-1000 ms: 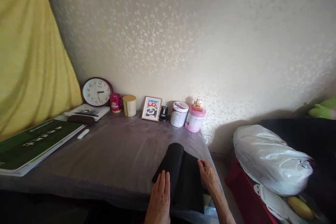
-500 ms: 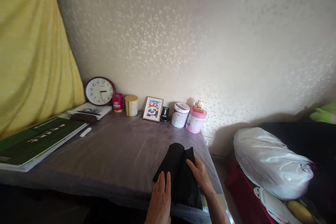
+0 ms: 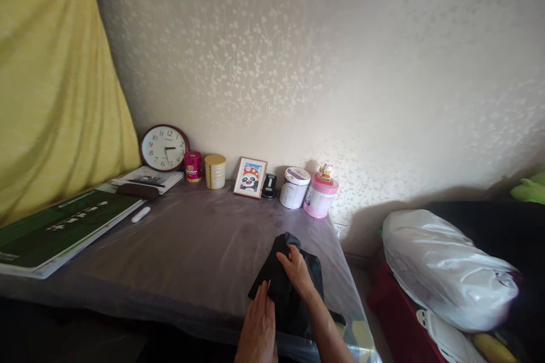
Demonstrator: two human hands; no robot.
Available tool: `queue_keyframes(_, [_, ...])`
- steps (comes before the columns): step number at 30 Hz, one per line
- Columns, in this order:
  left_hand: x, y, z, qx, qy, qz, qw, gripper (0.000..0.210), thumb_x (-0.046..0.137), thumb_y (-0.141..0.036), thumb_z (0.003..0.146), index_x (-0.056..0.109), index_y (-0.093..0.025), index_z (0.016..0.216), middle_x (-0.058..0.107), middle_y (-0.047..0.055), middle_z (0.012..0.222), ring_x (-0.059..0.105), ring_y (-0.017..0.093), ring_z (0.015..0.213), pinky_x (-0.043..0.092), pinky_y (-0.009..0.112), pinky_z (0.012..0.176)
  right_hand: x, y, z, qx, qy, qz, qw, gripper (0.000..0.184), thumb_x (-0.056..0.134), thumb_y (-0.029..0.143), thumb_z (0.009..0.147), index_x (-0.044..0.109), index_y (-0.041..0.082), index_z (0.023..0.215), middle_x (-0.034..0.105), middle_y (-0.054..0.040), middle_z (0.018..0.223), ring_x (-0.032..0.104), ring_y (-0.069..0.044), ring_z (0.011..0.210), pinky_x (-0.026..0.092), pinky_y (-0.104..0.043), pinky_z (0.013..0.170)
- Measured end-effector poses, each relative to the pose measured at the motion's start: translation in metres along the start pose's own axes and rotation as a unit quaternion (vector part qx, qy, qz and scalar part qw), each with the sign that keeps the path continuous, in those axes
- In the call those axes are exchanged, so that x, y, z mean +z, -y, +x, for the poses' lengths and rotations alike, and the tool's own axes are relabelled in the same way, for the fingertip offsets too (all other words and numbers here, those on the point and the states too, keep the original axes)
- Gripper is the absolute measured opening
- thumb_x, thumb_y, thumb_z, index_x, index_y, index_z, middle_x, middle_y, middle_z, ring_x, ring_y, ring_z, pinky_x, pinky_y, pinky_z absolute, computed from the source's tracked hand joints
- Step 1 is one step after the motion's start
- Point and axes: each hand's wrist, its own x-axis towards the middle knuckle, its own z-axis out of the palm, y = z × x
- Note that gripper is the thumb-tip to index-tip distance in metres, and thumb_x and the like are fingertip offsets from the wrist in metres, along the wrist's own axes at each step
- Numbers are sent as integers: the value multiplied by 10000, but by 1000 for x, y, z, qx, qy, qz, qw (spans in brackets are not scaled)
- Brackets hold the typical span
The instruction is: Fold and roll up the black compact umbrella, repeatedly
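left hand (image 3: pixel 259 323): fingers straight and side by side, resting at the near left of the black cloth (image 3: pixel 271 272), curled around nothing; a light, flat press there should pin the layers without dragging them.
right hand (image 3: pixel 298 275): thumb and forefinger spread at the tips, over the cloth's far middle; whether they pinch a layer i cannot tell. laying the fabric down gently seems better than pulling.
cloth: lies layered at the table's near right, its right side rumpled, a strip poking out near right; smoothing from the middle outward would likely flatten it best.
table (image 3: pixel 191 244): plastic-looking cover, probably slippery, so steady pressure matters.
far edge: white tub (image 3: pixel 293 190) and pink jar (image 3: pixel 319 202), well apart from the hands.
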Motion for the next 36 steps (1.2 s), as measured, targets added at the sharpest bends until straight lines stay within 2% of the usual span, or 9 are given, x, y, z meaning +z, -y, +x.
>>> queue_keyframes(3, [3, 10, -5, 43, -26, -4, 999, 838, 464, -32, 588, 181, -72, 1375, 313, 193, 1429, 355, 268, 1293, 447, 372, 982, 1, 5, 0, 19, 19, -29, 999, 416, 531, 352, 760, 557, 125, 1108, 675, -87, 830, 632, -245, 848, 458, -302, 681])
queue_keyframes(7, [-4, 21, -12, 62, -51, -1, 997, 812, 462, -82, 652, 106, -80, 1382, 454, 192, 1339, 486, 241, 1198, 492, 333, 919, -1, 15, -5, -9, 99, 9, 995, 362, 431, 364, 825, 541, 132, 1081, 676, -30, 676, 634, -185, 645, 446, -272, 600])
queue_keyframes(14, [-37, 12, -9, 58, -114, 52, 990, 481, 534, -227, 722, 411, -130, 1177, 628, 141, 1076, 627, 232, 975, 548, 322, 786, -10, 34, -21, -93, 158, -15, 983, 264, 379, 323, 868, 614, 202, 888, 719, -1, 738, 629, -136, 670, 429, -230, 645])
queue_keyframes(19, [-52, -7, 12, 130, -131, 72, 980, 456, 583, -254, 659, 486, -179, 1098, 567, 135, 1188, 574, 275, 1073, 525, 394, 854, -12, 38, -24, -120, 172, -34, 977, 277, 387, 304, 872, 650, 219, 858, 722, 8, 763, 645, -137, 728, 428, -220, 683])
queue_keyframes(22, [-58, -12, 18, 136, -107, 66, 983, 420, 574, -234, 649, 515, -167, 1059, 586, 131, 1142, 561, 293, 1083, 509, 443, 878, -13, 38, -25, -121, 179, -20, 976, 276, 393, 297, 868, 659, 223, 860, 720, 8, 767, 649, -140, 730, 437, -220, 683])
queue_keyframes(26, [-75, -16, 21, 67, -34, 9, 997, 106, 471, -179, 760, 552, -209, 824, 608, 50, 906, 613, 203, 877, 525, 388, 805, -16, 39, -25, -128, 176, -6, 976, 279, 398, 291, 865, 671, 229, 873, 722, 14, 760, 648, -150, 763, 443, -231, 705])
queue_keyframes(28, [-83, -19, 23, 36, -8, -11, 999, 126, 429, -162, 791, 546, -210, 790, 590, 36, 859, 605, 179, 817, 528, 357, 757, -16, 39, -24, -131, 179, -1, 975, 280, 403, 293, 863, 675, 228, 884, 723, 14, 762, 648, -153, 774, 446, -236, 718])
queue_keyframes(31, [-80, -21, 26, 16, -5, -18, 1000, 200, 463, -187, 781, 549, -202, 961, 577, 76, 1051, 584, 215, 977, 507, 388, 848, -16, 38, -24, -136, 186, 0, 973, 288, 395, 286, 870, 675, 228, 905, 719, 11, 773, 650, -152, 765, 454, -238, 716])
queue_keyframes(36, [-46, -9, 21, 54, 18, -3, 998, 573, 499, -196, 742, 354, -194, 1296, 379, 156, 1385, 405, 284, 1259, 450, 425, 961, -17, 36, -33, -188, 160, -46, 968, 266, 423, 263, 878, 680, 252, 943, 712, 8, 801, 625, -162, 800, 455, -259, 747])
